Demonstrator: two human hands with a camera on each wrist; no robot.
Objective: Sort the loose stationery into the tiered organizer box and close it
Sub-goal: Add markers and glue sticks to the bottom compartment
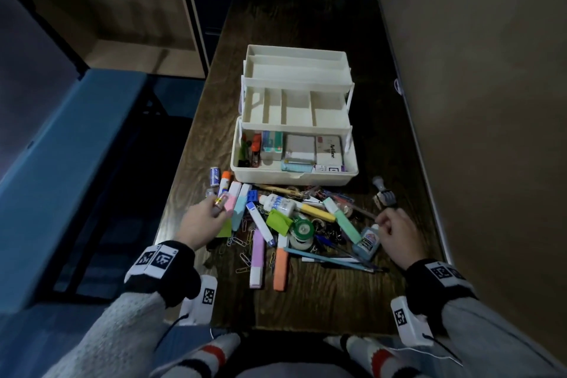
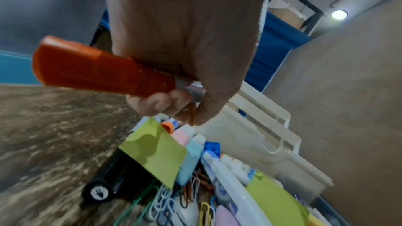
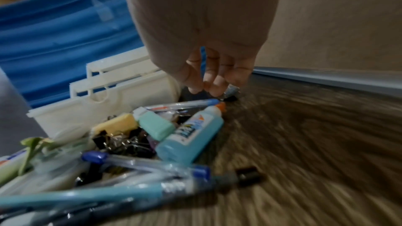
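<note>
The left hand [image 1: 204,222] hovers at the left fringe of the stationery pile [image 1: 294,224], fingers curled round an orange cutter [image 2: 102,73] whose body sticks out to the left, over the table's left edge. Beyond its knuckles the left strip of the wooden table [image 1: 190,181] is narrow, and past that edge the floor drops away dark. Just beside the hand lie a glue stick [image 1: 225,182] and pastel highlighters [image 1: 237,204], then a green sticky note [image 2: 152,150] resting on paper clips [image 1: 242,242].

In the middle the white organizer box [image 1: 294,120] stands open, its trays stepped back toward the far end; the bottom tier already holds small boxes, and the upper compartments show bare. The pile touches the box's front wall, leaving bare wood only toward the near edge.

To the right, a blue glue bottle [image 3: 191,133] lies tilted at the pile's rim beside pens [image 3: 147,164]. The right hand [image 1: 397,232] sits just beyond it, fingers loosely curled with fingertips [image 3: 214,87] pointing down and gripping nothing I can see. A stamp [image 1: 385,193] stands near it, close to the wall panel [image 1: 478,132] that bounds the table's right side.
</note>
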